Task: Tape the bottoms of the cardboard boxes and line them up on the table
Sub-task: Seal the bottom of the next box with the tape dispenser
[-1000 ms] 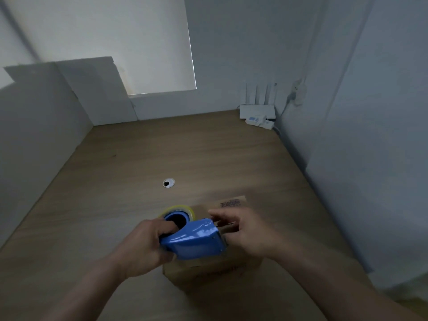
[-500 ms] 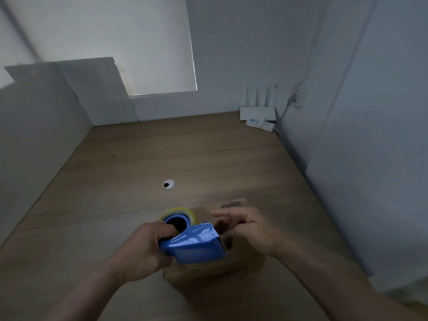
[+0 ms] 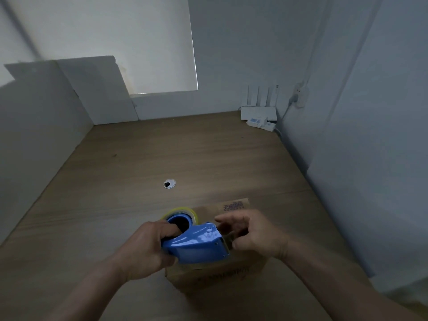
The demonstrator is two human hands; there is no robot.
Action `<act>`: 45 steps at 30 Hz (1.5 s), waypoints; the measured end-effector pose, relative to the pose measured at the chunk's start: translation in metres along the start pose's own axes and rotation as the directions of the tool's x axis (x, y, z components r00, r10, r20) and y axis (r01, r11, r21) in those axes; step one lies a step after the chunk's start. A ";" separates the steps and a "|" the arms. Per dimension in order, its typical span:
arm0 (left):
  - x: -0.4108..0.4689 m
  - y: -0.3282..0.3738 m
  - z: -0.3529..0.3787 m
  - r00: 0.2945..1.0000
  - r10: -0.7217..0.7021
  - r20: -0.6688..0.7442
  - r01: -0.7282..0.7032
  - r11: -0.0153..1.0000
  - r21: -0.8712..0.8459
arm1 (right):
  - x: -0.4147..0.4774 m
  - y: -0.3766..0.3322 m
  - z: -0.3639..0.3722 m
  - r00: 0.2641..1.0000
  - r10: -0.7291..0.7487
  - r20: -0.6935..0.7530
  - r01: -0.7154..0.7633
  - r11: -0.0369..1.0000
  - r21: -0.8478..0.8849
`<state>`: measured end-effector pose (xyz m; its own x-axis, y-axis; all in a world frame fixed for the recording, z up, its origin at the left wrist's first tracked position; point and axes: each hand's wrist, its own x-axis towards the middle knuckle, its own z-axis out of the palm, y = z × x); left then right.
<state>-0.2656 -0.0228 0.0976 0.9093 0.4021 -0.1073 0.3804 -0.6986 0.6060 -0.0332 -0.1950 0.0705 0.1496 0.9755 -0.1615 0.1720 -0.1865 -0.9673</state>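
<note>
Right hand (image 3: 254, 237) curled in slightly at 3 o'clock of blue plastic tape dispenser (image 3: 196, 247), grip unclear; left hand (image 3: 143, 249) clamps dispenser over brown cardboard box (image 3: 208, 275) on wooden surface (image 3: 185, 147).

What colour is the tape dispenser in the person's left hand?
Blue; the tape dispenser shows clearly in the head view.
</note>
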 end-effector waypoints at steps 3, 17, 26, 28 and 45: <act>0.000 0.001 -0.001 1.000 0.010 0.004 -0.010 1.000 0.002 | -0.001 -0.001 0.001 1.000 0.002 0.012 -0.002 1.000 -0.017; 0.002 -0.001 -0.001 1.000 -0.004 0.024 0.003 1.000 0.027 | 0.000 0.001 0.008 0.989 -0.024 -0.149 0.016 0.998 -0.056; 0.016 0.027 -0.019 0.987 -0.084 0.138 0.086 0.996 -0.006 | 0.002 -0.003 0.024 0.899 -0.019 -0.438 -0.033 0.993 -0.111; 0.023 0.035 -0.028 0.987 -0.103 0.122 0.108 0.994 -0.036 | 0.002 -0.004 0.024 0.860 -0.020 -0.510 -0.043 0.993 -0.113; 0.044 0.047 -0.064 0.858 -0.432 0.278 0.490 0.852 -0.186 | -0.006 0.007 -0.018 0.674 0.452 -0.585 -0.210 0.876 0.435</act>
<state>-0.2185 -0.0007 0.1718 0.6623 0.4821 -0.5735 0.7380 -0.2878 0.6104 -0.0152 -0.2042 0.0682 0.7479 0.5046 -0.4313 -0.3042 -0.3170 -0.8983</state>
